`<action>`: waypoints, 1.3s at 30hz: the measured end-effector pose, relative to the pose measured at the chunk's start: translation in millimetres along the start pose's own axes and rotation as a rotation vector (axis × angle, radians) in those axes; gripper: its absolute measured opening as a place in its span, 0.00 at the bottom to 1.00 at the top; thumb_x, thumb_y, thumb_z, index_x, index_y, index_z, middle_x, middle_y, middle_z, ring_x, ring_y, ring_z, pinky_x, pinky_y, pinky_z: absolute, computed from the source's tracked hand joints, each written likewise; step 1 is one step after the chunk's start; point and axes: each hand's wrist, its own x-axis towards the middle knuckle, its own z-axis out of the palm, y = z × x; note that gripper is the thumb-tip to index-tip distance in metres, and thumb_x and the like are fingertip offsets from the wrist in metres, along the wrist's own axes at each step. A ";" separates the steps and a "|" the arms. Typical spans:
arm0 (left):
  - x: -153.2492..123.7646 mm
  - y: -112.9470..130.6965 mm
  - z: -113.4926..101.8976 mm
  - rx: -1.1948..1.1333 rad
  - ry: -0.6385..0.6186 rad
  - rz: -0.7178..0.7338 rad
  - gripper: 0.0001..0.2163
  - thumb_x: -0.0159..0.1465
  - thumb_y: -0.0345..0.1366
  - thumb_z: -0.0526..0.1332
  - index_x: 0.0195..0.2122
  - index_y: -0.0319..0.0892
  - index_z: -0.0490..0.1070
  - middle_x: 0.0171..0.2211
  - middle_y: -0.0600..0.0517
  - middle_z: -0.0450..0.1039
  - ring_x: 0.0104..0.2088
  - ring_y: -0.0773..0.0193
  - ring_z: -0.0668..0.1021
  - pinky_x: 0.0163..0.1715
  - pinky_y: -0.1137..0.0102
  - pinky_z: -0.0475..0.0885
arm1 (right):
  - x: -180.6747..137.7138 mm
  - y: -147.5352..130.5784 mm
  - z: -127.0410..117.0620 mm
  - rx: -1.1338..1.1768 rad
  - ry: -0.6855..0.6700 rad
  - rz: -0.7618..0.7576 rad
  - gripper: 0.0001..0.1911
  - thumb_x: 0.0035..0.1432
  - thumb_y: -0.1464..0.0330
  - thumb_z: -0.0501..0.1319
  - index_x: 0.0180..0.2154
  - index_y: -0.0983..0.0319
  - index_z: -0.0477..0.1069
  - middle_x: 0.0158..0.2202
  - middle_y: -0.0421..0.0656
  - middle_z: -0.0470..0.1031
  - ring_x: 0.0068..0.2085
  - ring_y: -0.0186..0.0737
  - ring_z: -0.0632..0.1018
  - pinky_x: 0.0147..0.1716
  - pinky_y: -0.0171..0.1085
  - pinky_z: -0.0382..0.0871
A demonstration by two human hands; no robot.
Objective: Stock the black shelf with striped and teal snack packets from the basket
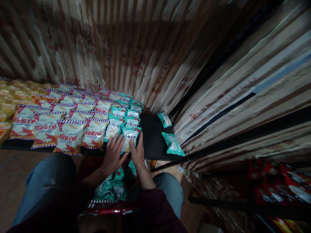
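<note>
My left hand (113, 153) and my right hand (137, 151) rest on either side of a teal and white snack bag (130, 136) at the front edge of a low black shelf (152, 137). The fingers of both hands lie spread and flat against the bag. Behind it runs a row of the same teal bags (126, 111). To the left stand rows of red, white and blue snack bags (70, 137). Between my knees sits a red basket (109, 208) holding more teal bags (114, 187).
Two loose teal bags (164, 119) (173, 144) lie on the bare right part of the shelf. Orange bags (7, 100) fill the far left. Stacked cardboard boxes (238, 97) wall in the back and right. Red packets (286, 184) lie low on the right.
</note>
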 end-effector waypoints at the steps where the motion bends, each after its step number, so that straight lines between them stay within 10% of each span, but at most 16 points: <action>1: 0.0 0.3 -0.5 0.000 -0.001 0.003 0.31 0.63 0.37 0.57 0.65 0.38 0.46 0.62 0.38 0.58 0.67 0.48 0.52 0.61 0.47 0.54 | -1.4 0.1 -0.6 0.002 -0.002 -0.005 0.46 0.59 0.46 0.49 0.66 0.70 0.43 0.65 0.58 0.52 0.65 0.53 0.58 0.61 0.52 0.54; 39: 4.4 -6.2 0.8 0.041 -0.045 0.021 0.23 0.64 0.34 0.54 0.62 0.44 0.58 0.63 0.45 0.60 0.67 0.49 0.48 0.61 0.48 0.54 | 4.6 3.7 -7.7 -0.078 -0.060 -0.164 0.39 0.61 0.53 0.52 0.65 0.68 0.46 0.63 0.55 0.58 0.63 0.47 0.63 0.60 0.47 0.59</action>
